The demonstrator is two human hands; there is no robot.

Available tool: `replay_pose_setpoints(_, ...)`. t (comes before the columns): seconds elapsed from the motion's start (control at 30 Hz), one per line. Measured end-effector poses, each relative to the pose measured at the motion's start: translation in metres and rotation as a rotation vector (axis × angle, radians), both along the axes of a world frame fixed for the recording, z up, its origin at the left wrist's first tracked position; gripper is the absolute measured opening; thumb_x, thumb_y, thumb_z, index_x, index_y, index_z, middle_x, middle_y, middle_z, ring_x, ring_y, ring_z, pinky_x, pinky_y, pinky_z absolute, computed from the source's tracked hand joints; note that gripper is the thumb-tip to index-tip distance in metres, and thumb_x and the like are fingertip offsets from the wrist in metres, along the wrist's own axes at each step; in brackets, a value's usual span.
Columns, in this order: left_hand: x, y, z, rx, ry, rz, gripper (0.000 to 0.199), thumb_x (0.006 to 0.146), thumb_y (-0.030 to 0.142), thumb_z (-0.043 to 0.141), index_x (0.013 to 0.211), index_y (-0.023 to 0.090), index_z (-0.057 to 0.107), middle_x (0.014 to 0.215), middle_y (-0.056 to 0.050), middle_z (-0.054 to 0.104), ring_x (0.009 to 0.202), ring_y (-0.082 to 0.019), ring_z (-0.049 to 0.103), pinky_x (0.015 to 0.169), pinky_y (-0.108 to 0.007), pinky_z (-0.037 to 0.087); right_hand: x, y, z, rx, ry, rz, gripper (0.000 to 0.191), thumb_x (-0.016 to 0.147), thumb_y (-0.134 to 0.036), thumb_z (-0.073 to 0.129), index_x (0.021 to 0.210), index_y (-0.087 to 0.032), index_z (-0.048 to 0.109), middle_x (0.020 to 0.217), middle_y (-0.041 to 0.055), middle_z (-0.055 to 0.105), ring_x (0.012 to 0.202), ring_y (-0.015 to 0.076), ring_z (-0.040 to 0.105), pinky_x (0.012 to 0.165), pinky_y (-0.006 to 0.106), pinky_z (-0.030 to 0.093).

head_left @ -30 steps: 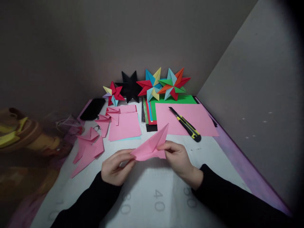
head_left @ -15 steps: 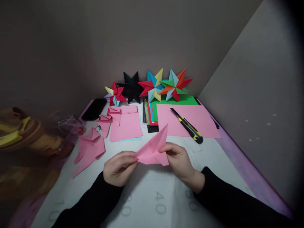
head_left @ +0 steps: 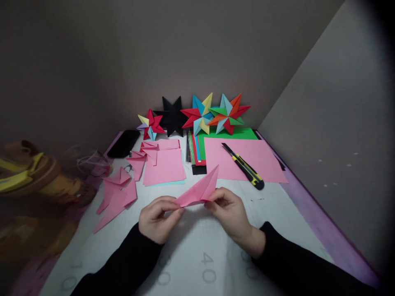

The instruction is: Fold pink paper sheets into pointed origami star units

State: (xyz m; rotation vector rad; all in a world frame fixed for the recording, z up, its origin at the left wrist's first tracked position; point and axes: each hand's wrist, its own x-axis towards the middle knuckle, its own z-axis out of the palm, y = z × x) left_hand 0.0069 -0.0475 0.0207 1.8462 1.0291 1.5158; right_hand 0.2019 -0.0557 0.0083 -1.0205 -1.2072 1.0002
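Note:
Between both hands, above the white mat, is a folded pink paper piece (head_left: 199,191) with one tall point rising at the right. My left hand (head_left: 160,218) pinches its left corner between thumb and fingers. At the lower right edge, my right hand (head_left: 230,213) has its thumb and fingertips closed on the same paper. Several folded pink pieces (head_left: 117,199) lie left of my left hand. Behind the hands are a stack of pink paper squares (head_left: 163,167) and a larger pink sheet (head_left: 212,158), on which a black and yellow utility knife (head_left: 245,168) rests.
Several folded paper stars, among them a black star (head_left: 173,117) and a multicoloured star (head_left: 228,115), lean against the back wall. A black phone (head_left: 124,144) lies at the back left. Far left stands a brown and yellow object (head_left: 40,176), blurred. A wall (head_left: 336,123) borders the right side.
The lower flaps of the pink paper have been folded up, leaving it narrower. My right thumb has moved from its front face to below the bottom edge.

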Motion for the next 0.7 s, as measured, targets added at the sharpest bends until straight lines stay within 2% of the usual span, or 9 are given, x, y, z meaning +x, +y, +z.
replay_pose_setpoints(0.13, 0.014, -0.007, -0.004, -0.273, -0.177, 0.063, 0.014, 0.072, 0.020, 0.071, 0.064, 0.017, 0.060, 0.072, -0.004, 0.069, 0.063, -0.014, 0.065, 0.054, -0.024, 0.052, -0.006, 0.001, 0.004, -0.051, 0.052, -0.071, 0.024, 0.074, -0.033, 0.071, 0.070, -0.022, 0.051, 0.062, -0.0036, 0.057, 0.054, 0.0116, 0.056, 0.049, 0.023, 0.046)
replay_pose_setpoints(0.27, 0.020, -0.010, -0.010, -0.454, -0.249, 0.074, 0.025, 0.073, 0.025, 0.071, 0.061, 0.018, 0.050, 0.065, -0.001, 0.066, 0.059, -0.012, 0.062, 0.052, -0.022, 0.046, -0.008, 0.003, 0.002, -0.127, 0.191, -0.030, 0.031, 0.078, -0.034, 0.069, 0.085, -0.025, 0.040, 0.064, -0.0057, 0.061, 0.057, 0.0126, 0.063, 0.057, 0.024, 0.050)
replay_pose_setpoints(0.4, 0.015, -0.006, -0.011, -0.591, -0.251, -0.023, 0.027, 0.076, 0.027, 0.069, 0.083, 0.021, 0.043, 0.057, 0.007, 0.060, 0.047, -0.009, 0.053, 0.049, -0.019, 0.041, -0.004, 0.007, -0.001, -0.187, 0.194, 0.060, 0.035, 0.079, -0.034, 0.067, 0.091, -0.025, 0.035, 0.062, -0.0059, 0.064, 0.058, 0.0142, 0.065, 0.060, 0.026, 0.050)
replay_pose_setpoints(0.47, 0.010, -0.003, -0.008, -0.603, -0.182, -0.137, 0.038, 0.074, 0.026, 0.070, 0.101, 0.021, 0.044, 0.068, 0.003, 0.065, 0.059, -0.011, 0.060, 0.057, -0.022, 0.046, -0.002, 0.007, -0.002, -0.214, 0.144, 0.084, 0.034, 0.079, -0.033, 0.066, 0.090, -0.025, 0.035, 0.062, -0.0064, 0.062, 0.057, 0.0141, 0.064, 0.056, 0.025, 0.048)
replay_pose_setpoints(0.57, 0.006, 0.001, -0.004, -0.592, -0.100, -0.280, 0.061, 0.068, 0.027, 0.075, 0.119, 0.019, 0.043, 0.094, -0.009, 0.068, 0.085, -0.020, 0.066, 0.070, -0.030, 0.051, -0.001, 0.003, -0.003, -0.221, 0.003, 0.144, 0.029, 0.079, -0.027, 0.065, 0.088, -0.024, 0.038, 0.062, -0.0072, 0.057, 0.055, 0.0123, 0.060, 0.052, 0.022, 0.042)
replay_pose_setpoints(0.63, 0.005, 0.001, -0.003, -0.617, -0.075, -0.302, 0.053, 0.069, 0.031, 0.075, 0.115, 0.019, 0.051, 0.091, -0.009, 0.069, 0.079, -0.020, 0.066, 0.064, -0.029, 0.052, -0.003, 0.000, -0.002, -0.190, -0.086, 0.190, 0.027, 0.077, -0.023, 0.066, 0.088, -0.024, 0.040, 0.064, -0.0069, 0.056, 0.056, 0.0111, 0.057, 0.051, 0.022, 0.040)
replay_pose_setpoints(0.7, 0.006, 0.000, -0.005, -0.667, -0.040, -0.250, 0.031, 0.072, 0.036, 0.071, 0.096, 0.018, 0.062, 0.074, -0.004, 0.068, 0.062, -0.017, 0.064, 0.051, -0.026, 0.049, -0.005, -0.003, -0.002, -0.171, -0.106, 0.239, 0.028, 0.076, -0.021, 0.067, 0.089, -0.023, 0.042, 0.066, -0.0063, 0.056, 0.057, 0.0106, 0.056, 0.053, 0.022, 0.041)
